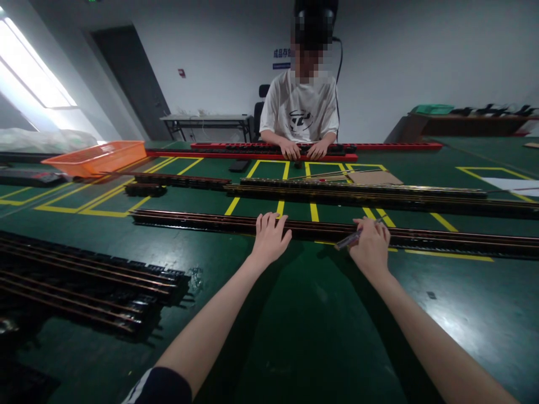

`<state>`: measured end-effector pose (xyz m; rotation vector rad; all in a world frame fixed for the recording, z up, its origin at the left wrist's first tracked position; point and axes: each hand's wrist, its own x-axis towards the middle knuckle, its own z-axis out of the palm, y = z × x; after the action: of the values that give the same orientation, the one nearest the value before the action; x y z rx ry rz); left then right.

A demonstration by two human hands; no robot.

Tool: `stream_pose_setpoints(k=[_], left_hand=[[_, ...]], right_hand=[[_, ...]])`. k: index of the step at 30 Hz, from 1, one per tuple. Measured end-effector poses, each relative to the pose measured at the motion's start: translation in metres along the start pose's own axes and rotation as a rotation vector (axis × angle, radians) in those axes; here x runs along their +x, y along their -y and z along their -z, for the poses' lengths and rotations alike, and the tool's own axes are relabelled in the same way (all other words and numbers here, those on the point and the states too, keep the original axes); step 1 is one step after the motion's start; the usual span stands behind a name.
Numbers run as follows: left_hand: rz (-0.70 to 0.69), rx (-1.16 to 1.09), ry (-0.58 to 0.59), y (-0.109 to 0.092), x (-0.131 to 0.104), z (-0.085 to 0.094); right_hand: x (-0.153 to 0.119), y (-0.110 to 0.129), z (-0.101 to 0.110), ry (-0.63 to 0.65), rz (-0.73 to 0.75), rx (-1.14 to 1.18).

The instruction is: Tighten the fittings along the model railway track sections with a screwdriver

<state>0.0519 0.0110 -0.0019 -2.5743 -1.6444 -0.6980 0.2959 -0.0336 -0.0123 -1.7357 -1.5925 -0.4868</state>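
A long black rail with copper-coloured strips point(202, 220) lies across the green table in front of me. My left hand point(270, 238) rests on its near side, fingers stretched out and apart, holding nothing. Farther right, my right hand point(373, 247) is closed around a slim tool with a clear purplish handle point(347, 240). The handle's end sticks out to the left of the fist, and a thin part shows beyond the fingers; its exact kind is unclear. The right hand lies against the rail as well.
Behind the rail run more black rails point(379, 195) and a piece of cardboard point(374, 177). Stacked rails point(84, 275) lie at the left, near an orange basket point(101, 157). Across the table, a co-worker point(301, 106) handles a black part on a red strip point(400, 146).
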Motion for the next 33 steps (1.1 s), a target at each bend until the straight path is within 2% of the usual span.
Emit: stream_pose_setpoints(k=[4, 11, 17, 20, 25, 33], left_hand=[[0.006, -0.011, 0.018, 0.0, 0.0, 0.001], [0.001, 0.004, -0.014, 0.0, 0.0, -0.001], [0.015, -0.005, 0.01, 0.0, 0.0, 0.0], [0.007, -0.004, 0.009, 0.0, 0.0, -0.001], [0.002, 0.003, -0.004, 0.001, 0.0, -0.002], [0.026, -0.008, 0.022, -0.001, -0.001, 0.001]], right_hand=[[0.0, 0.001, -0.002, 0.073, 0.119, 0.046], [0.001, 0.006, -0.006, 0.064, 0.037, -0.011], [0.0, -0.008, -0.009, -0.039, -0.038, 0.011], [0.0, -0.012, -0.008, -0.054, -0.002, 0.058], [0.0, -0.008, -0.008, 0.02, 0.143, 0.1], [-0.001, 0.004, -0.01, -0.003, 0.121, -0.001]])
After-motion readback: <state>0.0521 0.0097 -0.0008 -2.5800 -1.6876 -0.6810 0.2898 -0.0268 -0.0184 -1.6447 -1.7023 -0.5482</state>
